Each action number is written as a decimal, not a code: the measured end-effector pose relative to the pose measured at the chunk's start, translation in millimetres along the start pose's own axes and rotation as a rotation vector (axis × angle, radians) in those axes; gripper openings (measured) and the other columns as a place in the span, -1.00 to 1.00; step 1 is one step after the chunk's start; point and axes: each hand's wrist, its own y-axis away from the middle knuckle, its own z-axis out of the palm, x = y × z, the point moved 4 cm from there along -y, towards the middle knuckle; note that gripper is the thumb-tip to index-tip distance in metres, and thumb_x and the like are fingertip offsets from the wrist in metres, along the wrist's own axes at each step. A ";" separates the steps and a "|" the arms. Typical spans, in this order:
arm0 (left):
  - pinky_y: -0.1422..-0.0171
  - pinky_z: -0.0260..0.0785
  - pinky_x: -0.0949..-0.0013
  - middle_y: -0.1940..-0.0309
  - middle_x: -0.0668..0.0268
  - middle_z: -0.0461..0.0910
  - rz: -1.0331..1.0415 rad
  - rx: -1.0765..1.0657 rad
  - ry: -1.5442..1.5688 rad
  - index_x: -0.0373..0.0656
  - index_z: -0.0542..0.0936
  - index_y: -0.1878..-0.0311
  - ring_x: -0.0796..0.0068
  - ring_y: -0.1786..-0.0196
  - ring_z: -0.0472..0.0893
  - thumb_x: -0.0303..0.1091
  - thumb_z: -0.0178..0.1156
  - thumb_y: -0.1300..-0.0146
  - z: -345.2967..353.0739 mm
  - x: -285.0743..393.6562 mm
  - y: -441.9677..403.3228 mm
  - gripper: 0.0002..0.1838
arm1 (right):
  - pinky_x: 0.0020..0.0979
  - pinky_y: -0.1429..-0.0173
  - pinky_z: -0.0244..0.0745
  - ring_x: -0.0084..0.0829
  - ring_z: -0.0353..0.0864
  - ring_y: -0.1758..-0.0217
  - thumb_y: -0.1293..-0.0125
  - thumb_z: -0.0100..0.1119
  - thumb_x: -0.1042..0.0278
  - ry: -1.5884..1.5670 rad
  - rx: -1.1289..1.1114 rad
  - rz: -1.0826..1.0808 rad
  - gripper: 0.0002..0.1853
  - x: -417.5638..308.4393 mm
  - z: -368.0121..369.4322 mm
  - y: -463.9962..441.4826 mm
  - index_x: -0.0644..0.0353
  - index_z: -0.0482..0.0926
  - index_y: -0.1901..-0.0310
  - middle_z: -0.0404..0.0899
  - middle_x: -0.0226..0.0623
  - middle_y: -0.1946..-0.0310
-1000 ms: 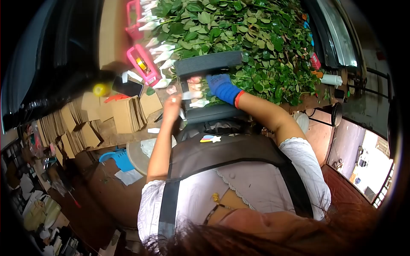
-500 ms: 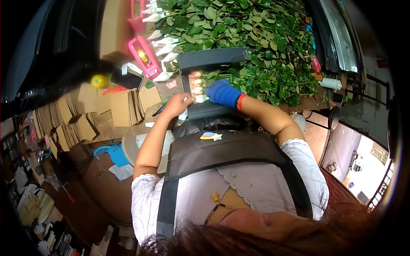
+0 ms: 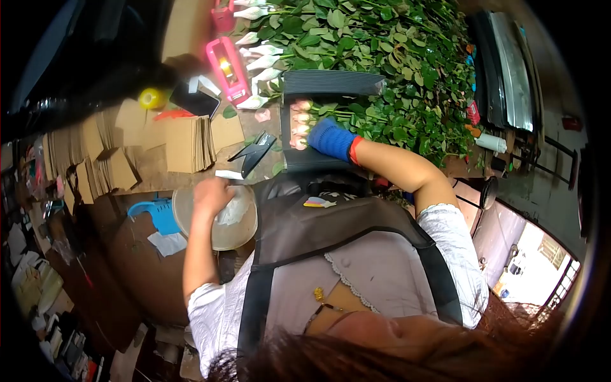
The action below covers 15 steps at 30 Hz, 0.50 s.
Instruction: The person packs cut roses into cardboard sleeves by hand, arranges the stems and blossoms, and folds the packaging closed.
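My right hand (image 3: 331, 139), in a blue knitted glove, is closed around rose stems just behind a column of pale pink rose heads (image 3: 301, 121). These lie on dark ribbed sheeting (image 3: 332, 83), one side of which stands up beyond them. My bare left hand (image 3: 213, 194) is over the rim of a round pale tub (image 3: 238, 235) below the table edge. Its fingers curl down; what they hold, if anything, is hidden. White netting-like material (image 3: 235, 211) lies in the tub beside it. A black stapler (image 3: 256, 153) rests on the table between my hands.
Leafy rose stems (image 3: 388, 57) cover the table's far right, with white-netted heads (image 3: 264, 62) along their left end. A pink tape dispenser (image 3: 227, 73), phone (image 3: 196, 99), yellow tape roll (image 3: 151, 99) and cardboard pieces (image 3: 189, 143) lie left. A blue basket (image 3: 162, 215) is below.
My left hand has moved from the roses down left to the tub. The white netting on the nearest rose head is gone, and the stapler is uncovered. My right hand stays at the stems.
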 end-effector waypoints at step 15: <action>-0.55 -0.37 -0.34 -0.50 -0.07 0.04 0.364 0.425 0.312 0.05 0.27 -0.42 -0.21 -0.58 -0.08 0.23 0.56 0.22 22.5 124.2 -137.6 0.12 | -0.10 0.13 0.60 -0.13 0.75 0.19 -0.24 0.14 0.30 -0.160 0.145 0.034 -0.78 16.6 3.2 14.9 0.12 0.74 0.18 0.74 -0.15 0.24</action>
